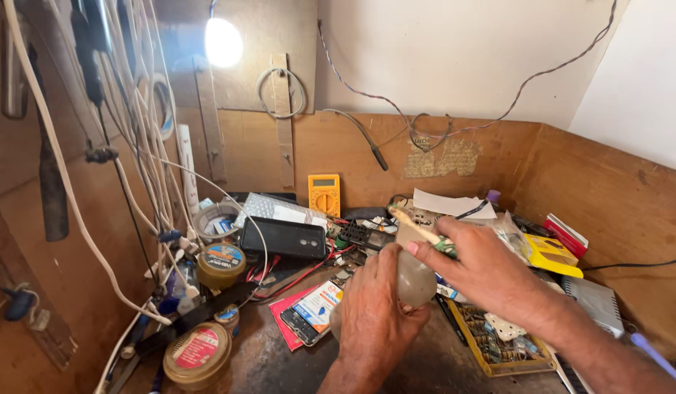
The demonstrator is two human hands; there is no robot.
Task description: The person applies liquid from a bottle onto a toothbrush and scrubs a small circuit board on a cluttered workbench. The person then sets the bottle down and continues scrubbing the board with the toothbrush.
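My left hand (373, 314) is wrapped around a small, cloudy plastic bottle (414, 281) held over the workbench. My right hand (484, 271) reaches in from the right and grips a thin brush with a pale wooden handle (414, 225); the handle sticks up and to the left above the bottle. The brush's tip is hidden behind my fingers. Just left of my left hand lies a phone (316, 310) on a red card.
A black phone (283, 238), a yellow multimeter (324, 193), round tins (198, 352), tape rolls and loose boards crowd the bench. A yellow tray of small parts (498, 343) sits under my right forearm. Many cables (133, 146) hang at the left. Wooden walls close in the bench.
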